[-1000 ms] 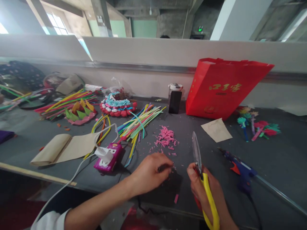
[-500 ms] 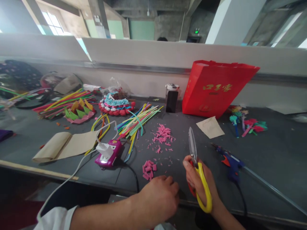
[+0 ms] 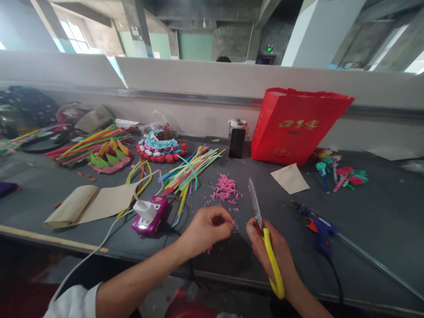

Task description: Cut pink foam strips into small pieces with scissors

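Observation:
My right hand (image 3: 276, 251) is wrapped round a pair of scissors (image 3: 255, 201) with a yellow and red handle, blades pointing up and away from me. To its left my left hand (image 3: 209, 227) hovers over the table, thumb and forefinger pinched on what looks like a small pink piece (image 3: 232, 223). Just beyond lies a pile of thin pink cut bits (image 3: 225, 187). The group of thicker pink pieces nearer the edge is mostly hidden by my left hand.
Left of my hands sit a purple power socket (image 3: 150, 216) with a white plug and cable, and brown paper (image 3: 99, 203). Colourful strips (image 3: 194, 170) lie behind. A glue gun (image 3: 318, 227) rests at right. A red bag (image 3: 298, 128) and phone (image 3: 236, 143) stand at the back.
My left hand has risen from the table edge and turned, its fingertips now pinched near the scissors. The scissors have shifted slightly left in my right hand.

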Available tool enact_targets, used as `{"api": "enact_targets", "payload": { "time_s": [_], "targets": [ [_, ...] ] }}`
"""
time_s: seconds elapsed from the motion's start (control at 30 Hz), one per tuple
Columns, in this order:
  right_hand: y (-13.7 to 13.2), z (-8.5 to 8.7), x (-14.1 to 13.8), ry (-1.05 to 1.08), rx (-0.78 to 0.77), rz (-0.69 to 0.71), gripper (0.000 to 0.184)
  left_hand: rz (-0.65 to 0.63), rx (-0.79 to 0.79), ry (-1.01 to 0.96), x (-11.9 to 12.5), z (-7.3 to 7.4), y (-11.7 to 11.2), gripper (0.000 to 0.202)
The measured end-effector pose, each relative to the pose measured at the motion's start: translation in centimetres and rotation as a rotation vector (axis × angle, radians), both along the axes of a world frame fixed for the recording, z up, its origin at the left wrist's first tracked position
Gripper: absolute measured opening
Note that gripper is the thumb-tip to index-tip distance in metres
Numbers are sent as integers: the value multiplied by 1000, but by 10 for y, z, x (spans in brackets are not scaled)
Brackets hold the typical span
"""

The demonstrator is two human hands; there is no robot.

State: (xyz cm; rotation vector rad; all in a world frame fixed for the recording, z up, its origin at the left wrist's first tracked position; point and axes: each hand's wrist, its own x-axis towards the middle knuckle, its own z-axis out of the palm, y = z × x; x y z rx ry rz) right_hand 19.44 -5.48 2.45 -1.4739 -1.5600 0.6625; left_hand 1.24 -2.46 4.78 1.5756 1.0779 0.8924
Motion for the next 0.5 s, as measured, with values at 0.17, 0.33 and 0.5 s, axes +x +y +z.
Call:
{"api": "enact_targets", "payload": {
  "time_s": [0.17, 0.33, 0.5],
  "targets": [
    [-11, -3, -4, -272, -13, 159, 27, 160, -380, -645, -4, 13, 8, 8],
    [-16, -14, -7, -439, 111, 167, 32, 156, -419, -788, -3, 16, 2, 10],
    [-15, -14, -8, -285, 73, 214, 29, 154, -405, -705, -4, 23, 1, 10]
  ]
}}
